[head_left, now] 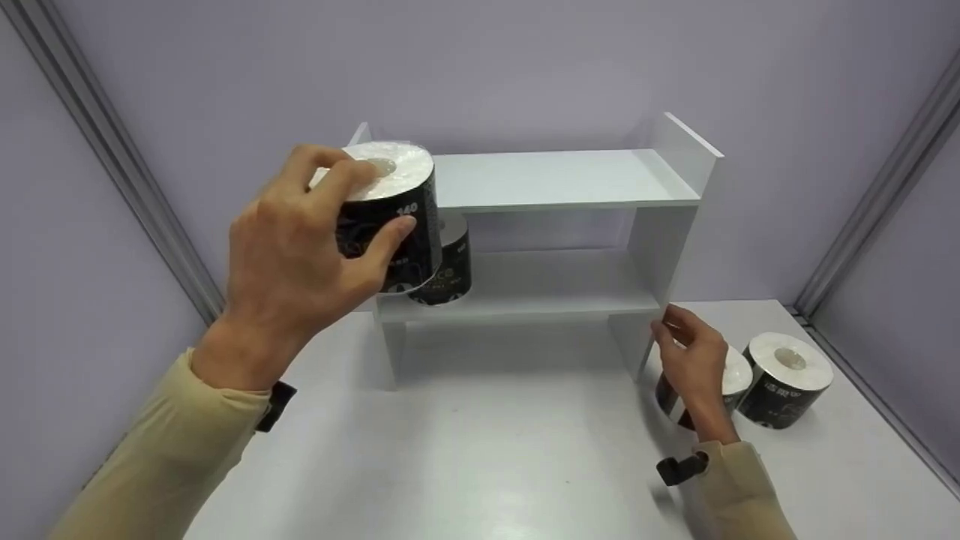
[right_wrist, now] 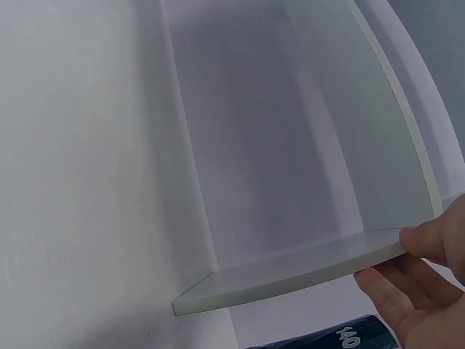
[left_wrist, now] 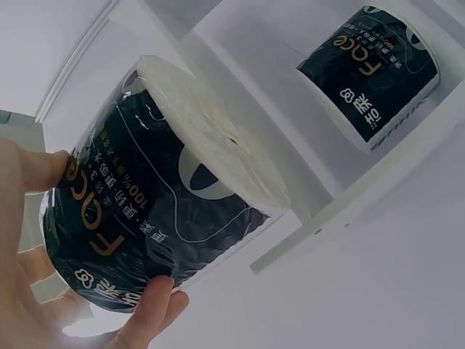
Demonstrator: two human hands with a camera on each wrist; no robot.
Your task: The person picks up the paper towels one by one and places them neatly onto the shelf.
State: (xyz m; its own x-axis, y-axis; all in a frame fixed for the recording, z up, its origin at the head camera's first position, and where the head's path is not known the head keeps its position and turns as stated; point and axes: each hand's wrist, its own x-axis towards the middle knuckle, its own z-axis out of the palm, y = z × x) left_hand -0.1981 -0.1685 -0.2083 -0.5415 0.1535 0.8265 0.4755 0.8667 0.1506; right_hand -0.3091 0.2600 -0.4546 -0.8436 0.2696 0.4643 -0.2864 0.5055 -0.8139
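My left hand (head_left: pixel 289 240) grips a wrapped toilet roll (head_left: pixel 418 244) with a black label and white top, fingers over its top rim and thumb on its side. It is held up in front of the left end of a white two-tier shelf (head_left: pixel 555 176). Behind it, a second toilet roll (head_left: pixel 454 271) stands on the lower tier, partly hidden in the head view; the left wrist view shows its label. My right hand (head_left: pixel 694 358) pinches the front edge of the shelf's right side panel (right_wrist: pixel 290 287) between thumb and fingers.
Right of the shelf, two more rolls stand on the white table (head_left: pixel 480 457): a near roll (head_left: pixel 738 375) partly behind my right hand, and an outer roll (head_left: pixel 784 386) beside it. Purple-grey walls (head_left: pixel 510 67) with metal corner posts surround the table.
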